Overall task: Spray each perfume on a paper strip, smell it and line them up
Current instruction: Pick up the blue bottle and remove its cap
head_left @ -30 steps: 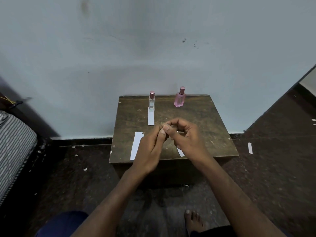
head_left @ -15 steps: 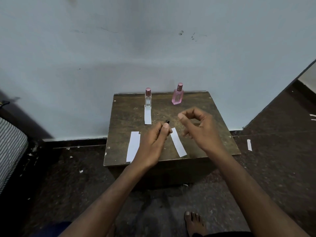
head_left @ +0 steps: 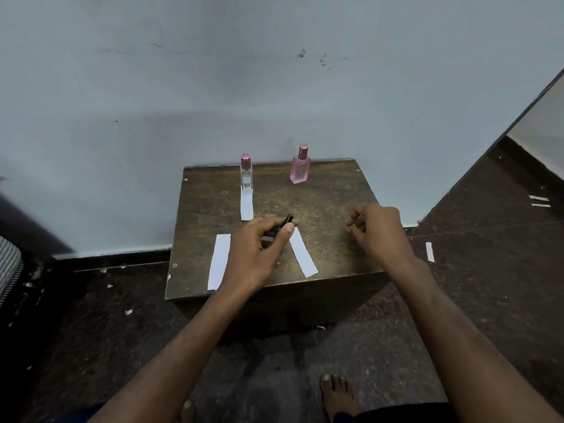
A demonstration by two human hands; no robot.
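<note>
A clear perfume bottle [head_left: 246, 175] with a pink cap stands at the back of the small wooden table [head_left: 332, 203], with a short paper strip [head_left: 247, 205] right in front of it. A pink perfume bottle [head_left: 300, 166] stands to its right. Two longer paper strips lie near the front: one on the left [head_left: 219, 261] and one in the middle [head_left: 302, 254]. My left hand [head_left: 254, 254] pinches a small dark perfume bottle [head_left: 286, 220] between thumb and fingers, above the table's middle. My right hand [head_left: 377, 230] hovers to the right, fingers loosely curled, holding nothing.
The table stands against a pale wall [head_left: 213, 87]. Bits of paper lie on the dark floor, one strip [head_left: 429, 251] right of the table. A striped cushion [head_left: 7, 264] is at the far left. My bare foot [head_left: 338, 395] is below the table.
My hands were together on the small dark bottle; my right hand has let go and moved away to the right. My left hand keeps the bottle.
</note>
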